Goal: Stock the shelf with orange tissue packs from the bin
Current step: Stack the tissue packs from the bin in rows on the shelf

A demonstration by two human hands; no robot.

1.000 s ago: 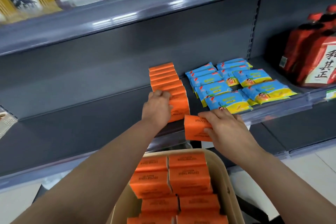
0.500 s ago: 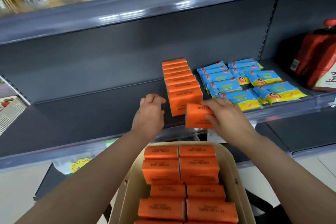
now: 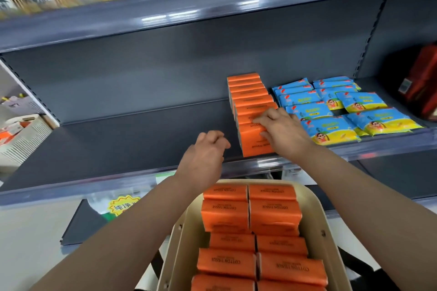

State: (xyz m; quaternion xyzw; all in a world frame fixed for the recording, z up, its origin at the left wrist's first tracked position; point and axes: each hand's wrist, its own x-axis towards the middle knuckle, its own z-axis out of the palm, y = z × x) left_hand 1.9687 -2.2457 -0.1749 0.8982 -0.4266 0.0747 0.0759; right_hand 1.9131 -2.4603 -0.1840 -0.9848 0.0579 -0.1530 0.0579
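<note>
The fingers (image 3: 267, 114) and thumb of the right hand (image 3: 283, 132) clamp the front orange pack (image 3: 254, 143). Moments ago it hung off the shelf (image 3: 118, 144) edge; now it stands at the near end of the orange row (image 3: 246, 92), centre right, so one more is stocked. The left hand (image 3: 204, 152) hovers beside it, loosely curled and empty, and the bin (image 3: 179, 243) at lower centre is far from emptied.

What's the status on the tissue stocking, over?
Left hand empty, loosely curled. Right hand grips front orange pack on the shelf. Blue packs close beside, not blocking.
</note>
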